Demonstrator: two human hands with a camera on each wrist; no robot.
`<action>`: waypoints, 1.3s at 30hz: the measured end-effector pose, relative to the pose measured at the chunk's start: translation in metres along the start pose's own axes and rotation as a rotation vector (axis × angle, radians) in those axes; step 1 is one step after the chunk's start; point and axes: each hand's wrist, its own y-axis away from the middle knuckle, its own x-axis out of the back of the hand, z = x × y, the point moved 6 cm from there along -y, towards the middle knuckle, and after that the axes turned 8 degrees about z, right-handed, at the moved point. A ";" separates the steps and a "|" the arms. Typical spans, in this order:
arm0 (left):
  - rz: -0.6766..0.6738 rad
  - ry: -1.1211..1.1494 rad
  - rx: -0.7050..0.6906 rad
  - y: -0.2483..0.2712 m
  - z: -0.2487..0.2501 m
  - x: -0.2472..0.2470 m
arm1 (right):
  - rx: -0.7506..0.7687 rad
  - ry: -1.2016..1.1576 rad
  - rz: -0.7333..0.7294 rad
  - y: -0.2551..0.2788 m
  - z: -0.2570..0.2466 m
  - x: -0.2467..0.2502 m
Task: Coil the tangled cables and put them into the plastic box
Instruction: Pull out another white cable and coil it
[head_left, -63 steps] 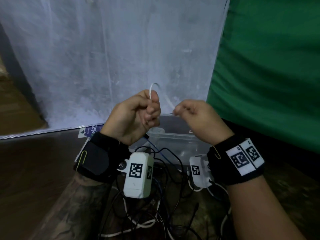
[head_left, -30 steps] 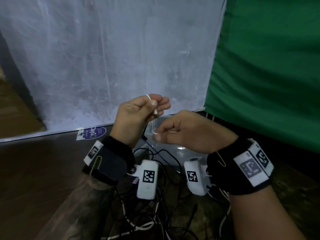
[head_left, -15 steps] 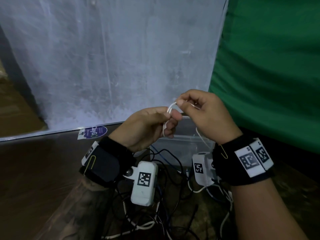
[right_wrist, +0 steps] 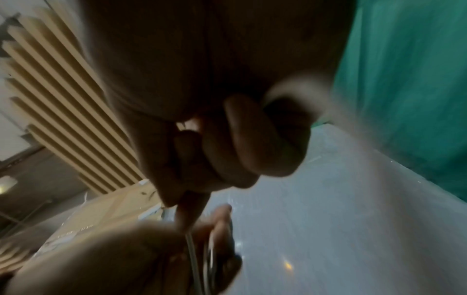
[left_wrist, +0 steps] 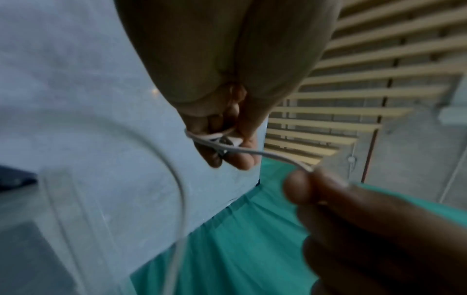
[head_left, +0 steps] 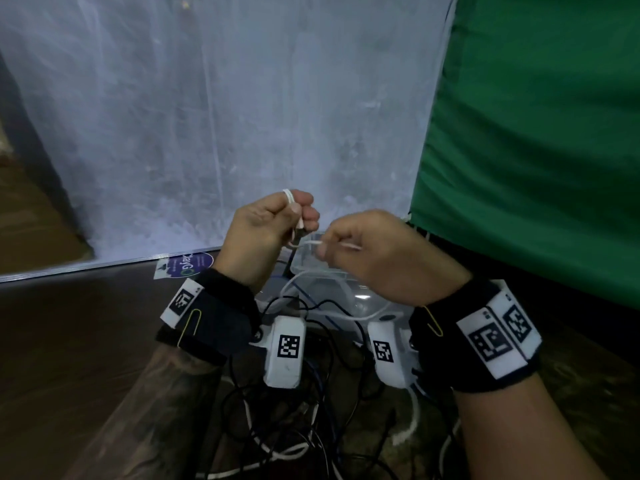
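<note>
White cable held in the air between both hands, above the plastic box. Left hand has fingers curled round a small bundle of its loops; one loop pokes out above the knuckles, and the left wrist view shows a connector end tucked against the fingertips. Right hand pinches the strand just beside it, thumb and forefinger closed on it; short taut run between the two hands. Rest of the cable sags in a curve down across the box front.

Box is clear, on the dark table, mostly hidden behind the hands and wrists. Nearer the camera, a tangle of black and white cables lies on the table, partly blocked by the two wrist cameras. Purple sticker left of the box. White sheet behind, green cloth to the right. Right wrist view blurred and dark.
</note>
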 end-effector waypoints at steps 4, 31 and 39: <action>-0.230 -0.055 0.071 0.011 0.003 -0.020 | 0.000 -0.069 0.249 0.002 0.003 0.025; 0.048 0.166 0.015 -0.002 0.011 0.000 | 0.077 0.042 0.042 0.002 -0.006 0.002; -0.389 -0.071 0.090 0.024 0.012 -0.041 | 0.052 0.003 0.314 0.004 0.009 0.040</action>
